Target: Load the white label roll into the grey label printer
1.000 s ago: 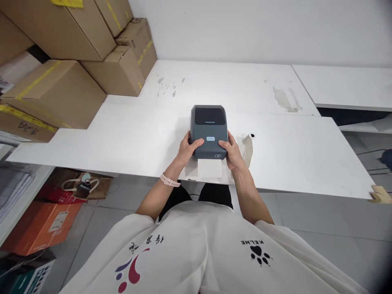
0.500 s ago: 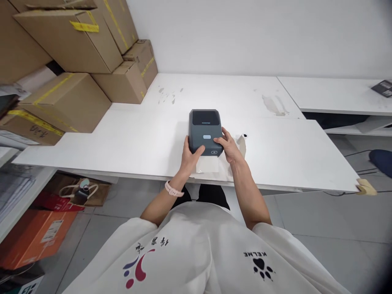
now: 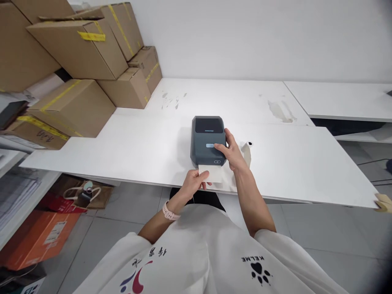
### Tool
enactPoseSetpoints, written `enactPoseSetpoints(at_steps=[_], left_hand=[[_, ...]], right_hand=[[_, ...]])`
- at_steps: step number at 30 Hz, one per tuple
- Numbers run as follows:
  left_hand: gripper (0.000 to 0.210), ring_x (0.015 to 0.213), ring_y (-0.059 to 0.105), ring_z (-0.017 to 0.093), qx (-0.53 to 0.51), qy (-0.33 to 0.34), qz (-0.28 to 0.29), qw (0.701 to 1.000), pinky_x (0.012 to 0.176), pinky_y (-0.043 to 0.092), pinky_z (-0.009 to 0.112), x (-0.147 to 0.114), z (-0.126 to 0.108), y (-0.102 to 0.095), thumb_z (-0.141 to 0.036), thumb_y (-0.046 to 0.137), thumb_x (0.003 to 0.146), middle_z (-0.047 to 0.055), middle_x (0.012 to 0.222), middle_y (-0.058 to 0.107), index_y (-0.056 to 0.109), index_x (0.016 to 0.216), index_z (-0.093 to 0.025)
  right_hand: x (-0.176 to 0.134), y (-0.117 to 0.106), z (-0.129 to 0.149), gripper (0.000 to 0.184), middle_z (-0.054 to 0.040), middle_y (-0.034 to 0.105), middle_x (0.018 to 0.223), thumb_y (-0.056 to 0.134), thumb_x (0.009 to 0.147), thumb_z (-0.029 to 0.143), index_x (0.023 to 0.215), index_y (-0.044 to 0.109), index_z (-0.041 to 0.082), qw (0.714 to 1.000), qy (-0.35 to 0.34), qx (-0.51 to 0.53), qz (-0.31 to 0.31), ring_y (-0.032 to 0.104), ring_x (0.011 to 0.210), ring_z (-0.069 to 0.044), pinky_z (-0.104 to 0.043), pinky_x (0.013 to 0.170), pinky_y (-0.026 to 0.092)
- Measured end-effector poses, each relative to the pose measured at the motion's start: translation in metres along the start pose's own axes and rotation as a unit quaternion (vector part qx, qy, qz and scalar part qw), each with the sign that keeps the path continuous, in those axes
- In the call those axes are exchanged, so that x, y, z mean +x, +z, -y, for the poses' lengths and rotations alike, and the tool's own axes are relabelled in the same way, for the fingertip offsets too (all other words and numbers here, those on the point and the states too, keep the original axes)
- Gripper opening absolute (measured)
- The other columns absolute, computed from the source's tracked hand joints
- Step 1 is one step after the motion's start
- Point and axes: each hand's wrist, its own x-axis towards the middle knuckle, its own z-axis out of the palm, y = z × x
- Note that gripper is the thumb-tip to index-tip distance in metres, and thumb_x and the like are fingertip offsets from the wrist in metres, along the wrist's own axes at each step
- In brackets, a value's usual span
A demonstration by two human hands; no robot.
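Observation:
A dark grey label printer (image 3: 206,153) sits on the white table near its front edge. White label paper (image 3: 214,174) sticks out from the printer's front. My left hand (image 3: 196,179) pinches the left side of this paper between thumb and fingers. My right hand (image 3: 231,153) lies along the printer's right side, its thumb on the top beside the light-coloured button and its fingers around the edge. Just right of that hand stands a small white paper roll (image 3: 246,146) with a strip trailing from it.
Cardboard boxes (image 3: 73,106) with yellow tape are stacked at the table's left end. The white table (image 3: 147,143) has peeled marks towards the back. Below on the left are an orange box (image 3: 39,241) and a paper bag (image 3: 104,195). A second white table (image 3: 346,98) adjoins at right.
My left hand has left the printer's left side and moved down to the paper at its front, closing on it. My right hand stays on the printer. The camera view has shifted slightly.

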Motion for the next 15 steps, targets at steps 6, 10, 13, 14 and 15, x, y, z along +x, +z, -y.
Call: enactPoseSetpoints(at_steps=[6,10,13,14,15], left_hand=[[0.051,0.049,0.05,0.01,0.079,0.078,-0.067,0.992,0.052,0.038,0.025,-0.004,0.002,-0.014,-0.058,0.06,0.087,0.0,0.054,0.06,0.055,0.055,-0.019],[0.042,0.065,0.058,0.013,0.081,0.197,-0.207,0.955,0.065,0.047,0.027,0.01,-0.019,-0.022,-0.055,0.055,0.092,0.001,0.069,0.066,0.066,0.07,-0.021],[0.04,0.114,0.064,0.021,0.096,0.215,-0.24,0.942,0.094,0.051,0.033,0.024,-0.026,-0.027,-0.054,0.054,0.094,0.007,0.128,0.068,0.068,0.118,-0.026],[0.049,0.131,0.056,0.023,0.1,0.2,-0.229,0.947,0.105,0.047,0.036,0.027,-0.024,-0.028,-0.056,0.053,0.094,0.007,0.147,0.057,0.06,0.134,-0.028],[0.058,0.143,0.046,0.024,0.102,0.181,-0.211,0.955,0.114,0.042,0.038,0.029,-0.022,-0.028,-0.058,0.052,0.094,0.006,0.159,0.045,0.05,0.145,-0.03]], right_hand=[[0.015,0.007,-0.001,0.107,-0.0005,0.035,0.163,0.08,0.067,0.037,0.159,0.025,0.039,0.997,-0.055,-0.062,0.001,0.03,0.151,-0.035,-0.06,0.122,0.034],[0.016,0.008,-0.002,0.105,0.0013,0.033,0.165,0.079,0.069,0.037,0.159,0.025,0.04,0.996,-0.059,-0.068,-0.001,0.029,0.152,-0.035,-0.059,0.123,0.033],[0.003,0.004,-0.004,0.104,0.0017,0.029,0.167,0.081,0.073,0.046,0.16,0.023,0.041,0.998,-0.031,-0.046,0.005,0.027,0.154,-0.033,-0.056,0.125,0.032],[-0.004,0.002,-0.007,0.103,0.0014,0.026,0.168,0.079,0.075,0.051,0.16,0.022,0.041,0.999,-0.015,-0.034,0.003,0.026,0.155,-0.031,-0.054,0.126,0.031],[-0.012,0.0,-0.01,0.1,0.0012,0.023,0.17,0.076,0.078,0.057,0.161,0.021,0.04,1.0,-0.001,-0.021,0.001,0.023,0.157,-0.029,-0.051,0.127,0.029]])
